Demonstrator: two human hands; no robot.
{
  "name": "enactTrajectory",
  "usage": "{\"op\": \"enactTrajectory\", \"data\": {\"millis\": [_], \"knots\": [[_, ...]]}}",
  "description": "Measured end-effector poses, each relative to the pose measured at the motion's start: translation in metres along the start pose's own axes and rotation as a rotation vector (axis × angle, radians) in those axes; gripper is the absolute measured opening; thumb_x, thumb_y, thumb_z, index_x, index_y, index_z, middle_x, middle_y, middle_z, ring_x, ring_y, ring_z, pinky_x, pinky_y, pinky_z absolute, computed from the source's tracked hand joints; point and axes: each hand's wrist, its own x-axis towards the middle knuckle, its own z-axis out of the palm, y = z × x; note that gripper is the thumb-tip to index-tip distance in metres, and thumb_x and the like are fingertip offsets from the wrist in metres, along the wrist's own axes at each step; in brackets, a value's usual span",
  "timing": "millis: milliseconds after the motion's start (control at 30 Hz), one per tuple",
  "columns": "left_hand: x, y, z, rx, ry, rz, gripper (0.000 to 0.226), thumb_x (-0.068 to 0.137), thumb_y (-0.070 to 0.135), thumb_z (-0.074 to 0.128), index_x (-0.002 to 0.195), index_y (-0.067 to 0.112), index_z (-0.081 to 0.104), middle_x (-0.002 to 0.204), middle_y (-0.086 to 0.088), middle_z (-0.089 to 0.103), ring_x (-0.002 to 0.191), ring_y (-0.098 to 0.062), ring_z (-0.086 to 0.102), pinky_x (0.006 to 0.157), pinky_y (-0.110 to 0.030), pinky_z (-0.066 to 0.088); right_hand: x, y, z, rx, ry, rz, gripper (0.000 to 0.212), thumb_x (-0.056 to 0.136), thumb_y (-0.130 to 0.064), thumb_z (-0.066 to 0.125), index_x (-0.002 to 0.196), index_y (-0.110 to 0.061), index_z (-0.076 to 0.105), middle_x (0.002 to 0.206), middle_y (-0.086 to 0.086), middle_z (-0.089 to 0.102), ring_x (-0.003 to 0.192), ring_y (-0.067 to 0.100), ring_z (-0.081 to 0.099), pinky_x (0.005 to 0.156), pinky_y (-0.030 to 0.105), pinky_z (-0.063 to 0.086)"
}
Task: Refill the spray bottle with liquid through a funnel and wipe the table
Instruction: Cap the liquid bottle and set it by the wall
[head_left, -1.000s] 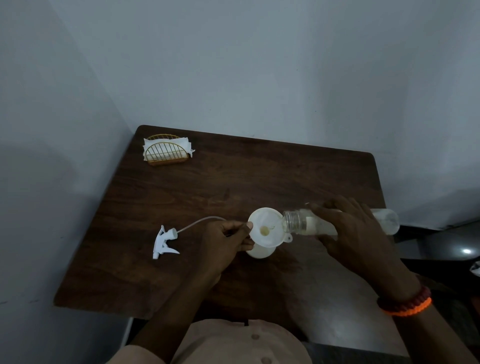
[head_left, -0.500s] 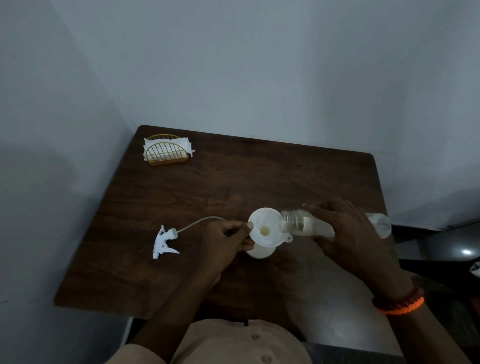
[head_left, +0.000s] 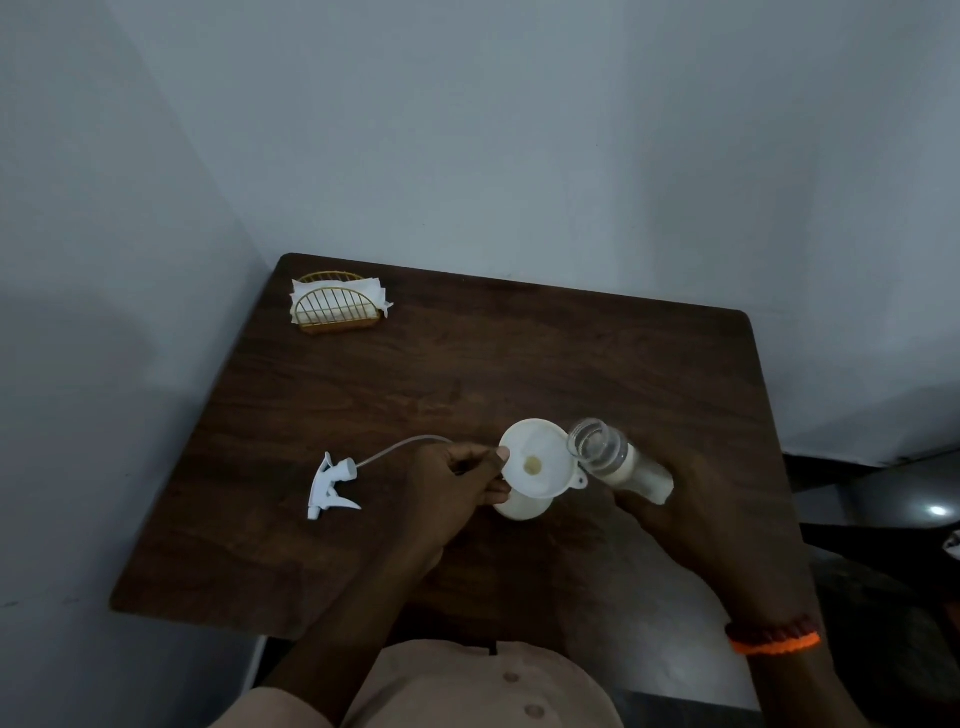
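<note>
At the far left corner of the dark wooden surface (head_left: 467, 364) we see a wire napkin holder (head_left: 335, 307). A white spray head (head_left: 330, 484) with its tube lies left of our left hand (head_left: 447, 483), whose fingers pinch the rim of the white funnel (head_left: 537, 464) seated in the spray bottle (head_left: 522, 506). Right of the funnel, our right hand (head_left: 691, 514) wraps its fingers around a tilted refill bottle (head_left: 615, 460), its open mouth at the funnel's edge.
</note>
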Motion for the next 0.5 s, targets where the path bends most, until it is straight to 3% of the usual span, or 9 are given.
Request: {"op": "enactTrajectory", "data": {"millis": [67,133,233,367,500], "knots": [[0.000,0.000,0.000,-0.006,0.000,0.001,0.004,0.089,0.017,0.076,0.088,0.017,0.079,0.079,-0.008,0.080,0.075,-0.023,0.078,0.075,-0.037,0.065,-0.008,-0.001,0.008,0.091,0.068,-0.013,0.044,0.072,-0.006,0.086,0.112,-0.008,0.069,0.100,-0.005,0.071,0.100,0.000,0.066,0.085,0.015,0.047],[0.000,0.000,0.000,-0.010,0.001,0.000,0.003,0.089,0.017,0.076,0.088,0.017,0.079,0.078,-0.008,0.079,0.074,-0.023,0.078,0.074,-0.036,0.065,-0.016,0.001,0.015,0.165,0.100,-0.001,0.048,0.065,-0.002,0.090,0.104,-0.017,0.065,0.090,-0.018,0.063,0.092,-0.016,0.060,0.077,0.002,0.042],[-0.001,-0.001,0.000,-0.011,-0.005,-0.003,0.003,0.089,0.017,0.076,0.090,0.016,0.079,0.079,-0.008,0.079,0.075,-0.023,0.078,0.072,-0.033,0.064,-0.026,0.008,0.020,0.224,0.083,0.041,0.052,0.067,-0.018,0.091,0.103,-0.030,0.056,0.092,-0.019,0.062,0.092,-0.012,0.059,0.073,0.007,0.044],[-0.001,-0.001,0.001,0.016,-0.010,-0.011,0.006,0.089,0.020,0.077,0.092,0.016,0.079,0.082,-0.007,0.080,0.078,-0.022,0.079,0.075,-0.034,0.065,-0.036,0.011,0.027,0.266,0.084,0.082,0.049,0.067,-0.021,0.092,0.103,-0.026,0.059,0.095,-0.020,0.063,0.091,-0.007,0.061,0.072,0.021,0.050],[-0.003,-0.001,0.001,0.035,-0.009,-0.008,0.010,0.089,0.020,0.076,0.095,0.013,0.079,0.081,-0.007,0.080,0.077,-0.022,0.079,0.074,-0.033,0.065,-0.042,0.007,0.030,0.282,0.075,0.093,0.055,0.068,-0.021,0.091,0.104,-0.041,0.054,0.100,-0.033,0.062,0.094,-0.011,0.060,0.073,0.011,0.047]]}}
